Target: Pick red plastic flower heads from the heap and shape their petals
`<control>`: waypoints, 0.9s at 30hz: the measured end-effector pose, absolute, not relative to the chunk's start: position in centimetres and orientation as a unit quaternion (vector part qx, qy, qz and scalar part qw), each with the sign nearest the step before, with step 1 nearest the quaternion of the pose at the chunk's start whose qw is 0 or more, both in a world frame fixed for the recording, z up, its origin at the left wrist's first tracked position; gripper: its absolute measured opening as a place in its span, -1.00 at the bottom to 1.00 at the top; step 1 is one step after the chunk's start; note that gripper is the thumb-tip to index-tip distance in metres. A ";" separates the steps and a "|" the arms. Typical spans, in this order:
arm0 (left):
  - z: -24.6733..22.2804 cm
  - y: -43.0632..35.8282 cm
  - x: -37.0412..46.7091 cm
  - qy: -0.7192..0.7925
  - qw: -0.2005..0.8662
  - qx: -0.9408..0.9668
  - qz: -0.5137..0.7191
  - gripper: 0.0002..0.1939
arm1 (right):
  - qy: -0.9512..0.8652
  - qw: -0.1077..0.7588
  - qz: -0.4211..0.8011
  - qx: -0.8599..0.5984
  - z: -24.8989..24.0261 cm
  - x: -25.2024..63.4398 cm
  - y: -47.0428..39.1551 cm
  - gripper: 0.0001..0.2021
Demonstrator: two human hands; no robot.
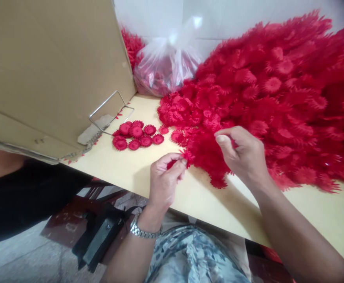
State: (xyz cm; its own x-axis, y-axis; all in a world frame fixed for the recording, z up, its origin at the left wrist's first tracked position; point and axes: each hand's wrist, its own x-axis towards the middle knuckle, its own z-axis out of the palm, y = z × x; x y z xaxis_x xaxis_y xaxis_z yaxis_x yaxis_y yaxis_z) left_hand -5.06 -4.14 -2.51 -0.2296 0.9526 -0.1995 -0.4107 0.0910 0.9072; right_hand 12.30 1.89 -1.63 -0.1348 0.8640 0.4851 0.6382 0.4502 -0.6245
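Near the table's front edge, my left hand (pixel 166 177) pinches a red fabric flower (pixel 187 156) between thumb and fingers. To its right, my right hand (pixel 242 155) is raised just above the red pieces, its fingers curled and the thumb near the index fingertip. Whether anything small is in that pinch is hidden. A big heap of red toothed flower pieces (pixel 272 84) spreads behind and beside my right hand. Left of the heap lies a small group of round, layered red flowers (pixel 136 132).
A tall cardboard panel (pixel 54 70) stands at the left, with a bent metal wire frame (pixel 103 104) by it. A tied clear plastic bag (pixel 169 67) of red pieces rests against the wall. A black-sleeved person (pixel 27 196) is beyond the panel; a black bag (pixel 101 236) is below.
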 end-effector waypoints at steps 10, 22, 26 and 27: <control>-3.3 -5.3 -3.7 0.568 0.327 0.507 0.560 -0.94 | -0.778 0.359 0.367 -0.361 -1.1 10.5 -0.3 -0.81; -3.0 -6.2 -4.8 0.574 0.322 0.522 0.542 -0.87 | -0.688 0.347 0.523 -0.364 -2.0 10.3 -0.2 -0.77; -2.8 -6.3 -4.8 0.563 0.355 0.528 0.528 -0.85 | -0.705 0.334 0.508 -0.365 -1.9 10.2 -0.4 -0.71; -2.7 -6.3 -4.8 0.560 0.364 0.528 0.524 -0.85 | -0.710 0.330 0.505 -0.363 -1.9 10.1 -0.4 -0.69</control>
State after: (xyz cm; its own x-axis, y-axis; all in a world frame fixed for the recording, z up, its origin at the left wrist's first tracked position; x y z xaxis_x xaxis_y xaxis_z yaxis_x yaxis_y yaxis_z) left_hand -4.80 -6.31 -2.74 -0.1769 0.9734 0.1456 0.2108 -0.1070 0.9716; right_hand 10.12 -0.45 -1.90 -0.5184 0.8491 0.1014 0.1824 0.2256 -0.9570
